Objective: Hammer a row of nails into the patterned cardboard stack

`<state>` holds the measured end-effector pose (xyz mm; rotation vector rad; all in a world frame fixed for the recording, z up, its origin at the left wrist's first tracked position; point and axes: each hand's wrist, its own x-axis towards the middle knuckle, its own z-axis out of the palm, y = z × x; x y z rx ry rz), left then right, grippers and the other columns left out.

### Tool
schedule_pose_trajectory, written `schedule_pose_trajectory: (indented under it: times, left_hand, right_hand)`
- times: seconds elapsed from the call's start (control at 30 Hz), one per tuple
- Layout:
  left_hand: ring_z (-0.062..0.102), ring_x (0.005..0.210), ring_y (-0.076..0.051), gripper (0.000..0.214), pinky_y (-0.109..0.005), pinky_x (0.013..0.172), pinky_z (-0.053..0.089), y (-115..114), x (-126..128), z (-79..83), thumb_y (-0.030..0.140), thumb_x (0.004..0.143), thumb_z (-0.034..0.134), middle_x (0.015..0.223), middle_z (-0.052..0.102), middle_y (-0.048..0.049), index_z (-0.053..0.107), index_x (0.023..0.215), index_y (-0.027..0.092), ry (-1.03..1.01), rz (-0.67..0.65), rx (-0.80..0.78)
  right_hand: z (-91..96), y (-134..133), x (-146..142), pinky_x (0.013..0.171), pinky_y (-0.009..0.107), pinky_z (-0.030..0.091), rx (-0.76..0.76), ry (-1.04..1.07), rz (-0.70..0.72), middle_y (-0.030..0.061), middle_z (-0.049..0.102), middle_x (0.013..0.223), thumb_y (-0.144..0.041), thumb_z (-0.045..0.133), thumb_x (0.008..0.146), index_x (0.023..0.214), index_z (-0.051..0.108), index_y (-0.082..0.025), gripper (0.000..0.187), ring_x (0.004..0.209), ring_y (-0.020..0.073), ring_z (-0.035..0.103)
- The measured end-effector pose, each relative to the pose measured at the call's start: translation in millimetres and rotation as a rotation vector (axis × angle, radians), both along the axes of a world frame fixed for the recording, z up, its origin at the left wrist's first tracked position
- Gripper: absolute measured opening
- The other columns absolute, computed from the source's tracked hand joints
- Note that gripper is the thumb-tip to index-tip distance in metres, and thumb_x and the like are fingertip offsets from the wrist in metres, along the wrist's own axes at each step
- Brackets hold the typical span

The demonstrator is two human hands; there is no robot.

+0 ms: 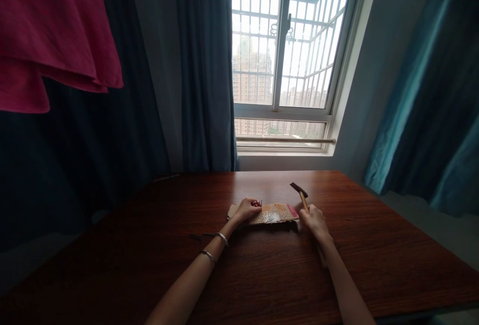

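My left hand point(250, 209) is closed in a pinch at the left part of a flat cardboard piece point(284, 211). A thin upright nail point(261, 203) shows at its fingertips. The cardboard has an orange and pink dotted surface with a shiny clear patch, and lies on the table with a ragged near edge. My right hand point(315, 220) is wrapped round the wooden handle of a hammer point(304, 200), just right of the cardboard. The dark hammer head is raised, beyond the hand and apart from the nail.
Several dark nails point(195, 237) lie on the brown wooden table point(262, 280), left of my left wrist. A barred window point(277, 66) and blue curtains point(205, 66) stand behind the table. Pink cloth point(56, 31) hangs at the upper left.
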<state>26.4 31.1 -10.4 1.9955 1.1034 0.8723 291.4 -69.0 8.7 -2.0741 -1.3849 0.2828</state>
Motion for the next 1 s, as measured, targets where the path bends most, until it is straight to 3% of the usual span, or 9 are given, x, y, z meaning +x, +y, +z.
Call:
schedule_pose_trajectory:
  times: [0.07, 0.17, 0.3, 0.43, 0.6, 0.83, 1.0]
  left_hand:
    - [0.051, 0.060, -0.012, 0.025, -0.019, 0.053, 0.032, 1, 0, -0.9, 0.033, 0.063, 0.060, 0.062, 0.061, -0.0003, 0.068, 0.071, 0.010, 0.011, 0.009, -0.004]
    - [0.051, 0.060, -0.012, 0.026, -0.019, 0.053, 0.033, 3, 0, -3.1, 0.033, 0.063, 0.060, 0.064, 0.062, -0.0006, 0.068, 0.072, 0.010, 0.014, 0.014, -0.019]
    - [0.051, 0.059, -0.012, 0.025, -0.019, 0.052, 0.033, 5, 1, -6.7, 0.033, 0.063, 0.060, 0.066, 0.063, -0.0013, 0.068, 0.073, 0.010, -0.006, -0.005, -0.018]
    - [0.051, 0.059, -0.011, 0.026, -0.019, 0.052, 0.033, 5, 1, -8.4, 0.033, 0.063, 0.060, 0.066, 0.063, -0.0017, 0.067, 0.073, 0.010, -0.016, -0.012, -0.018]
    - [0.051, 0.060, -0.012, 0.027, -0.019, 0.052, 0.033, 6, 2, -11.0, 0.035, 0.064, 0.059, 0.067, 0.063, -0.0016, 0.067, 0.072, 0.010, 0.006, 0.030, -0.010]
    - [0.054, 0.065, -0.014, 0.025, -0.020, 0.055, 0.035, 9, 2, -16.0, 0.033, 0.065, 0.060, 0.069, 0.065, -0.0023, 0.068, 0.076, 0.012, 0.015, 0.030, 0.009]
    - [0.056, 0.066, -0.014, 0.027, -0.020, 0.056, 0.036, 10, 1, -17.3, 0.033, 0.064, 0.061, 0.072, 0.066, -0.0030, 0.068, 0.078, 0.011, 0.005, 0.020, 0.000]
  right_hand:
    - [5.9, 2, -4, 0.051, 0.027, 0.043, 0.141, 0.277, 0.031, 0.0077, 0.061, 0.071, -0.038, 0.047, 0.074, 0.081, 0.056, -0.016, 0.025, 0.059, 0.0181, 0.059]
    - [18.1, 2, -16, 0.038, 0.022, 0.036, 0.285, 0.741, 0.193, 0.0001, 0.054, 0.065, -0.041, 0.050, 0.071, 0.078, 0.051, -0.017, 0.025, 0.042, 0.0092, 0.047]
    - [33.6, -4, -38, 0.032, 0.018, 0.030, 0.225, 1.084, 0.415, -0.0024, 0.049, 0.061, -0.040, 0.062, 0.063, 0.068, 0.050, -0.016, 0.028, 0.040, 0.0048, 0.041]
    - [44.1, -12, -64, 0.030, 0.017, 0.029, 0.135, 1.138, 0.462, -0.0029, 0.049, 0.062, -0.036, 0.067, 0.059, 0.076, 0.055, -0.015, 0.029, 0.039, 0.0041, 0.040]
    - [49.7, -9, -86, 0.030, 0.016, 0.029, 0.058, 1.158, 0.508, -0.0015, 0.052, 0.063, -0.036, 0.064, 0.061, 0.072, 0.055, -0.015, 0.026, 0.039, 0.0044, 0.041]
    - [51.6, -6, -87, 0.030, 0.017, 0.028, 0.007, 1.228, 0.492, -0.0010, 0.053, 0.062, -0.033, 0.056, 0.065, 0.072, 0.052, -0.016, 0.019, 0.037, 0.0051, 0.042]
    - [65.0, -12, -86, 0.030, 0.016, 0.027, -0.063, 1.141, 0.506, -0.0018, 0.052, 0.059, -0.031, 0.055, 0.066, 0.071, 0.050, -0.015, 0.017, 0.036, 0.0042, 0.041]
